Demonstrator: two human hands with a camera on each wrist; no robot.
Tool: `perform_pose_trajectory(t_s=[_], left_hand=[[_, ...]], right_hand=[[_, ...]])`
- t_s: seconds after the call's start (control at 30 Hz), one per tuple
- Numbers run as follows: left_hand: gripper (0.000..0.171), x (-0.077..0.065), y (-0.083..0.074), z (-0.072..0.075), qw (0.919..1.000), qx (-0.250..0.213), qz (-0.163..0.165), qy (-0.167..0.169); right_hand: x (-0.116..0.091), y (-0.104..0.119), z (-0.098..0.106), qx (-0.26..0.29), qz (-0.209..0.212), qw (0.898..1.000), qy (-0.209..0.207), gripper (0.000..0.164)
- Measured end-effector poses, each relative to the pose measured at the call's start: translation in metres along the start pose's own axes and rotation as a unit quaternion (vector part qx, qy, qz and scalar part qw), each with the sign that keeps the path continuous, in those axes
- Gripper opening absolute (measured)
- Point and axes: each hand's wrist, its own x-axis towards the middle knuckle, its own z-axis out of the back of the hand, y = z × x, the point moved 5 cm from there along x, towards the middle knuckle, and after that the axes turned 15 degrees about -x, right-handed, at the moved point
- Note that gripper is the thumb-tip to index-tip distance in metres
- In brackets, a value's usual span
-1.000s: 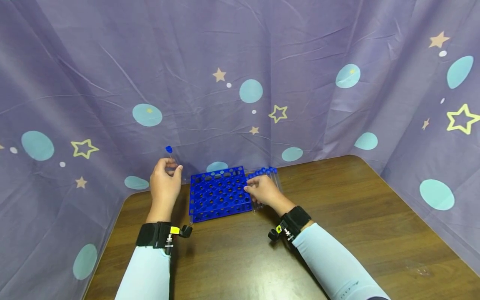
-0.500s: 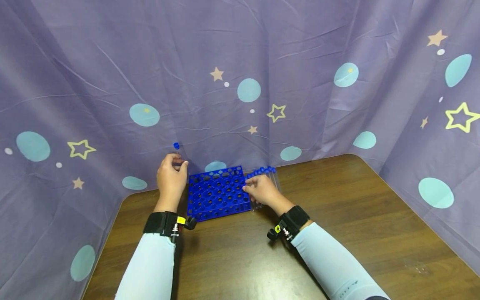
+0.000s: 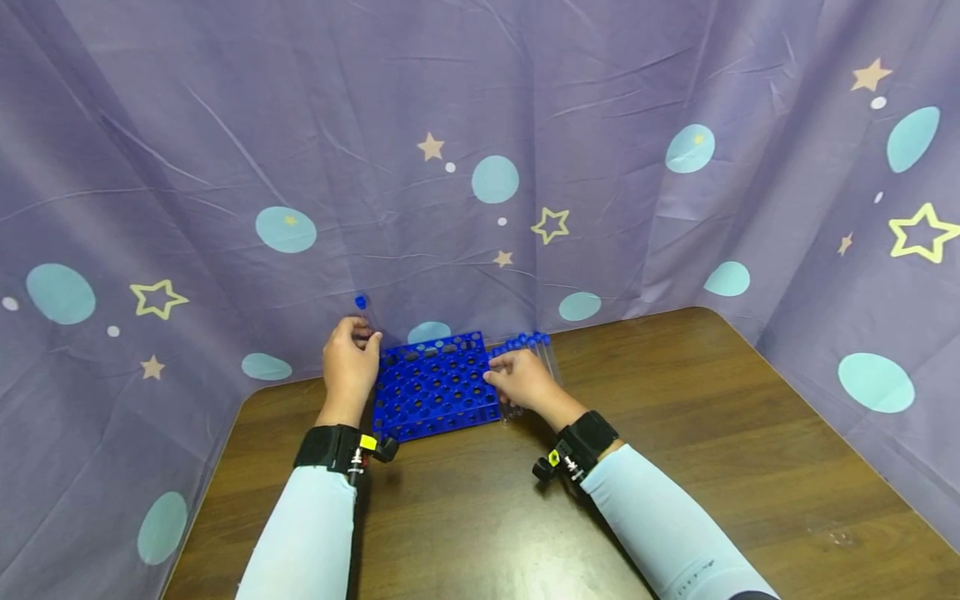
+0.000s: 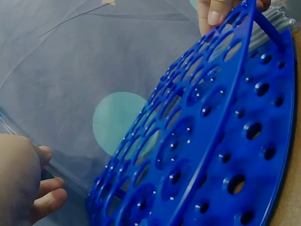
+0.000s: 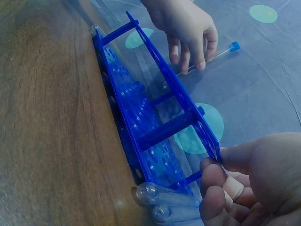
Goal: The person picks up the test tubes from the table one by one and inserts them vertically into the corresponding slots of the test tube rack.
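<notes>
My left hand (image 3: 351,367) pinches a clear test tube (image 5: 217,57) with a blue cap (image 3: 361,302). The tube is tilted, its capped end up and its lower end close to the left back corner of the blue test tube rack (image 3: 435,385). On the rack's right side, my right hand (image 3: 521,380) pinches the edge of the top plate between thumb and fingers, as the right wrist view shows. Several blue-capped test tubes (image 3: 545,357) lie side by side just right of the rack, partly behind my right hand. Their clear rounded ends (image 5: 149,192) appear below the fingers.
A wooden table (image 3: 637,500) carries the rack, with a purple patterned curtain (image 3: 615,150) hanging close behind it. Near the table's right side lies a small clear object (image 3: 832,533). One clear rounded tip (image 5: 95,29) shows at the rack's far corner.
My left hand has moved right with the test tube, to beside the rack's left back corner, and has lowered slightly in the last half second. My right hand stays on the rack.
</notes>
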Motion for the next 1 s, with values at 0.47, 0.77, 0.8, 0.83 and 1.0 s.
perform_pose_trajectory(t_s=[0.47, 0.77, 0.8, 0.83, 1.0], left_hand=[[0.025, -0.003, 0.014, -0.006, 0.9999, 0.005, -0.006, 0.013], [0.023, -0.004, 0.018, -0.01, 0.9993, 0.021, -0.005, 0.029], [0.023, -0.004, 0.018, -0.01, 0.9993, 0.023, -0.005, 0.03], [0.023, -0.004, 0.017, -0.011, 0.9992, 0.025, -0.004, 0.032], [0.024, -0.005, 0.016, -0.011, 0.9989, 0.033, -0.001, 0.034]], right_hand=[[0.001, -0.001, -0.001, 0.007, 0.003, 1.0, 0.002, 0.039], [0.001, -0.002, -0.001, 0.007, 0.007, 1.0, -0.001, 0.038], [0.001, -0.002, -0.001, 0.007, 0.007, 1.0, -0.001, 0.037], [0.001, -0.002, -0.001, 0.006, 0.008, 1.0, -0.002, 0.037], [0.001, -0.003, -0.001, 0.004, 0.004, 1.0, -0.003, 0.037]])
